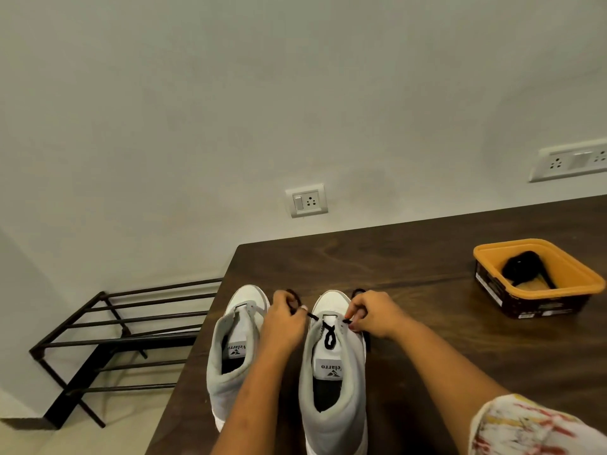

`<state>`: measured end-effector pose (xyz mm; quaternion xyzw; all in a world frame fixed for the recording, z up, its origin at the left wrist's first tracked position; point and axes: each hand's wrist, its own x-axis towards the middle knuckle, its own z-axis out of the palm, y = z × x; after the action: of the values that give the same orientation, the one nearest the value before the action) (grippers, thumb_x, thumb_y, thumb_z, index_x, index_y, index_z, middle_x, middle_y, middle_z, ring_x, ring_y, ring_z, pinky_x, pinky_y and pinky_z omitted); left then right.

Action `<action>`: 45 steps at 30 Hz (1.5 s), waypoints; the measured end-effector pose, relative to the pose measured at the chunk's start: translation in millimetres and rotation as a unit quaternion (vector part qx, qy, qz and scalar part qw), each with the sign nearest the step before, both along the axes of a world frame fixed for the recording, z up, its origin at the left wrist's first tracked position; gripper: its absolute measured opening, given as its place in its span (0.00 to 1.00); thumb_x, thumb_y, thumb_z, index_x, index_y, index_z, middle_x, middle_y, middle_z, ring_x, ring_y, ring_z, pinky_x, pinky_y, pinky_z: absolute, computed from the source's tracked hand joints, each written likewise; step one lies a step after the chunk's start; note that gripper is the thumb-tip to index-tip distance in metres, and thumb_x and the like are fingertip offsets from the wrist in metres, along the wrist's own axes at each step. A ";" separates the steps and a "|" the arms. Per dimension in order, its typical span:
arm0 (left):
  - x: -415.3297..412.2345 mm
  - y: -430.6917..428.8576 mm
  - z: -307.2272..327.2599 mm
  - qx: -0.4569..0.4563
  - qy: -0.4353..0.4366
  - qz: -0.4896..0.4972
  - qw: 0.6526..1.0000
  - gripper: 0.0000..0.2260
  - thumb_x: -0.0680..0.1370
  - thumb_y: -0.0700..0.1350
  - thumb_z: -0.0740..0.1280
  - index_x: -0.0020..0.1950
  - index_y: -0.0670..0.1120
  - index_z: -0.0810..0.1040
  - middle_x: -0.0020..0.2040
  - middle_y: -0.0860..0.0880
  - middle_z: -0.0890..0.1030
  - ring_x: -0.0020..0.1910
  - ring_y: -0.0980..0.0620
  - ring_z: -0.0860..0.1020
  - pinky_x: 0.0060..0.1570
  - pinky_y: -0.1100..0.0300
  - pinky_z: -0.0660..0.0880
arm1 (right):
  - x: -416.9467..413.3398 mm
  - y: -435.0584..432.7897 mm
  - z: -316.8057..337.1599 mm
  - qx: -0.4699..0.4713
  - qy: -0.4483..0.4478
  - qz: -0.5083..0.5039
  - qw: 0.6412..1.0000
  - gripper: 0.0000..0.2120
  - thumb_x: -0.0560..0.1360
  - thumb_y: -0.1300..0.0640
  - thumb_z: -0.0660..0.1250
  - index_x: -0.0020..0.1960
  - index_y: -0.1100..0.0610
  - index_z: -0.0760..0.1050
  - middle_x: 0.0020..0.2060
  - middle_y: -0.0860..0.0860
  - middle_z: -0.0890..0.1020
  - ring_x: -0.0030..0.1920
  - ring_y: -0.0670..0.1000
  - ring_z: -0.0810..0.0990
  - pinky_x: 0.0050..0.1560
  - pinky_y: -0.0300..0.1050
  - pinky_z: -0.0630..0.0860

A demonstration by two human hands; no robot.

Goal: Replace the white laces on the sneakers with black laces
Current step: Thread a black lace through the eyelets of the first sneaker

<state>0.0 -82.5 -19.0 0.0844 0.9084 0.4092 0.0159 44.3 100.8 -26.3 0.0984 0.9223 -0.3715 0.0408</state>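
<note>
Hands: our left hand (284,318) and right hand (374,311) are each pinching the black lace (329,336).
Lace: limp, light; we are seemingly gripping near its stiff tips.

2 white sneakers (335,372) upright, side by side; black lace (328,334) part-threaded through right one.
</note>
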 end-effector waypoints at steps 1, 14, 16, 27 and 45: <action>-0.9 4.1 -2.8 -0.018 -0.018 -0.036 0.999 0.13 0.78 0.50 0.63 0.61 0.49 0.69 0.53 0.48 0.75 0.51 0.47 0.74 0.49 0.58 0.67 | -0.3 1.3 0.3 -0.001 -0.006 0.002 1.000 0.07 0.70 0.66 0.73 0.46 0.56 0.81 0.41 0.54 0.84 0.46 0.50 0.83 0.54 0.42 0.79; -0.4 11.4 0.5 -0.099 -0.082 -0.102 0.986 0.15 0.78 0.46 0.59 0.62 0.49 0.78 0.63 0.48 0.78 0.63 0.47 0.74 0.61 0.58 0.69 | -0.3 6.0 5.2 -0.293 0.106 -0.264 0.913 0.07 0.83 0.61 0.51 0.49 0.54 0.66 0.41 0.57 0.78 0.37 0.56 0.79 0.32 0.46 0.76; 0.4 10.2 0.4 -0.082 -0.084 -0.088 0.989 0.13 0.78 0.46 0.60 0.58 0.49 0.80 0.60 0.48 0.80 0.61 0.47 0.74 0.59 0.58 0.70 | 1.7 8.1 7.6 -0.402 0.117 -0.344 0.840 0.06 0.83 0.59 0.48 0.52 0.56 0.64 0.41 0.57 0.76 0.41 0.59 0.81 0.40 0.51 0.79; -1.9 -3.3 -10.7 -0.103 -0.049 -0.077 0.991 0.06 0.77 0.44 0.65 0.40 0.50 0.74 0.45 0.46 0.80 0.44 0.49 0.75 0.47 0.59 0.72 | -0.6 16.7 -0.4 -0.188 0.059 -0.319 0.927 0.06 0.80 0.60 0.56 0.45 0.57 0.70 0.46 0.59 0.77 0.42 0.57 0.77 0.39 0.51 0.77; -2.5 -5.3 28.4 0.237 0.015 0.045 0.970 0.11 0.77 0.30 0.61 0.46 0.47 0.72 0.43 0.47 0.76 0.39 0.52 0.75 0.35 0.67 0.74 | 22.7 11.3 61.4 -0.369 0.246 -0.167 0.881 0.04 0.77 0.57 0.67 0.49 0.55 0.80 0.35 0.47 0.76 0.31 0.41 0.71 0.29 0.32 0.70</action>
<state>-2.5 -87.8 9.5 0.0508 0.7886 0.6117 -0.0367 67.1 112.1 35.1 0.1339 0.6689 -0.6985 -0.2164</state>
